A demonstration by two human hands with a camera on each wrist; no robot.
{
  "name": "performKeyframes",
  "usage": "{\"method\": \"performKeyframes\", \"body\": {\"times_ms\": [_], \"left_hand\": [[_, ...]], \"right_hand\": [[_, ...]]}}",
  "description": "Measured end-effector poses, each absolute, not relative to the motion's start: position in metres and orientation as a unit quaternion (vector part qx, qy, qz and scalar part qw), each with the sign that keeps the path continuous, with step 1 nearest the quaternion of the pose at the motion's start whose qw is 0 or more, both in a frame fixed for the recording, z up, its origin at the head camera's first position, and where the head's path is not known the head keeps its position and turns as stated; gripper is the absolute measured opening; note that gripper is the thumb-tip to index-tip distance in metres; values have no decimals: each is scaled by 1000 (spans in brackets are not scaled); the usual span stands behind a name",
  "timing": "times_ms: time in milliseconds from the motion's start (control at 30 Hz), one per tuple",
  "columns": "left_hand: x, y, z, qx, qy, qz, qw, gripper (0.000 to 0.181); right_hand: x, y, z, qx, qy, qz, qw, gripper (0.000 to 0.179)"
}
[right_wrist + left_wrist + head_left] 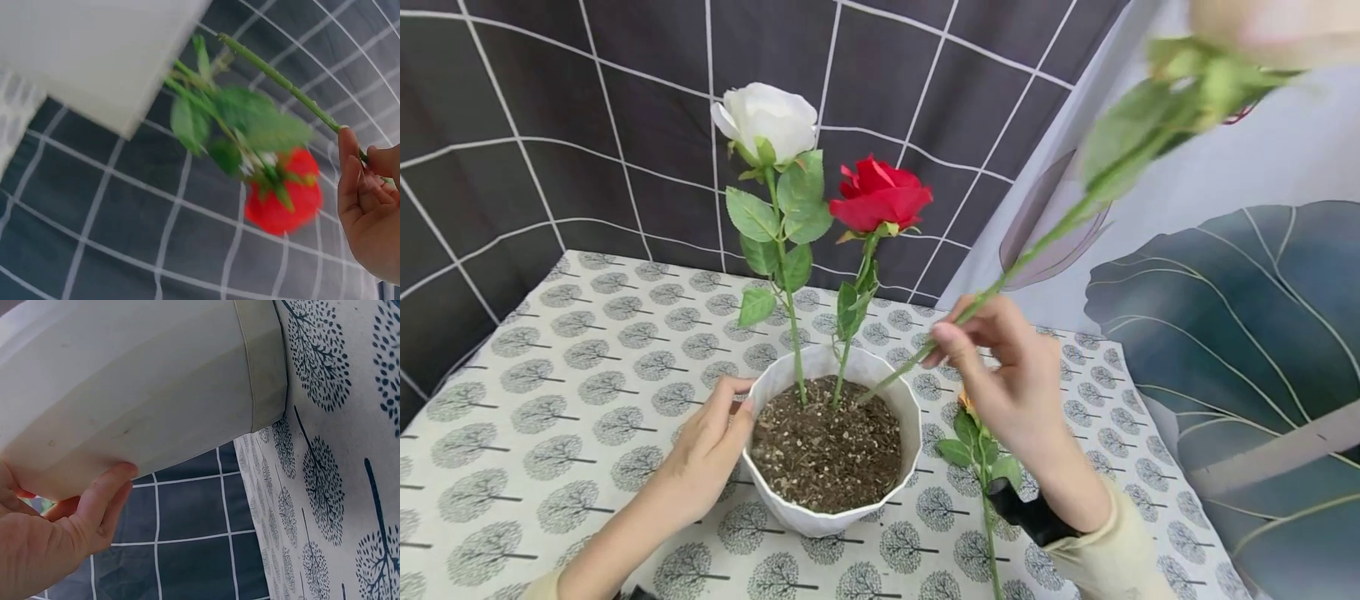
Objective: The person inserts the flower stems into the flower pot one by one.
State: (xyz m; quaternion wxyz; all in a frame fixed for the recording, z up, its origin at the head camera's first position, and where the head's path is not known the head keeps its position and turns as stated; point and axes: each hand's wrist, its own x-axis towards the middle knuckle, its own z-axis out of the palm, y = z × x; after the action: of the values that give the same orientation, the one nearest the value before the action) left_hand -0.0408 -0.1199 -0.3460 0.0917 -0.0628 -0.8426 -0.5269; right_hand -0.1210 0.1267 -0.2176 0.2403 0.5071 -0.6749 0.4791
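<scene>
A white faceted flower pot [811,522] filled with brown soil [827,454] stands on the table. A white rose [771,121] and a red rose [883,198] stand upright in the soil, their leafy stems side by side. My left hand [707,450] rests against the pot's left side, thumb and fingers touching its outer wall near the rim. With thumb and fingers, my right hand [1011,375] pinches the stem of a pale rose [1052,237], tilted with its blurred bloom up to the right. The bare stem end [250,57] shows above the pot rim in the right wrist view.
Another rose with an orange-yellow bloom [967,406] lies on the table right of the pot, partly hidden behind my right hand. A tree-print cloth [587,433] covers the table. Behind hang a dark checked curtain [647,83] and, to the right, a leaf-patterned curtain [1225,317].
</scene>
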Motion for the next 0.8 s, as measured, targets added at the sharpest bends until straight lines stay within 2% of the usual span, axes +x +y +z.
{"method": "performKeyframes", "body": {"times_ms": [100, 200, 300, 533, 667, 800], "left_hand": [[-41, -120, -346, -62, -843, -526, 94, 24], [-41, -120, -347, -62, -843, -526, 93, 24], [-41, -120, -348, -61, -841, -529, 92, 24], [-41, -120, -349, -59, -839, -534, 91, 23], [-41, -120, -348, -60, -839, -533, 92, 23], [-41, -120, -347, -60, -838, -535, 91, 24]], "right_hand": [[-124, 115, -230, 529, -696, 428, 228, 22], [-125, 108, -243, 532, -718, 407, 190, 12], [-125, 103, -254, 527, -734, 399, 157, 12], [-131, 94, -275, 535, -742, 375, 153, 11], [-132, 91, -285, 532, -747, 379, 127, 9], [-132, 89, -292, 538, -746, 374, 119, 14]]}}
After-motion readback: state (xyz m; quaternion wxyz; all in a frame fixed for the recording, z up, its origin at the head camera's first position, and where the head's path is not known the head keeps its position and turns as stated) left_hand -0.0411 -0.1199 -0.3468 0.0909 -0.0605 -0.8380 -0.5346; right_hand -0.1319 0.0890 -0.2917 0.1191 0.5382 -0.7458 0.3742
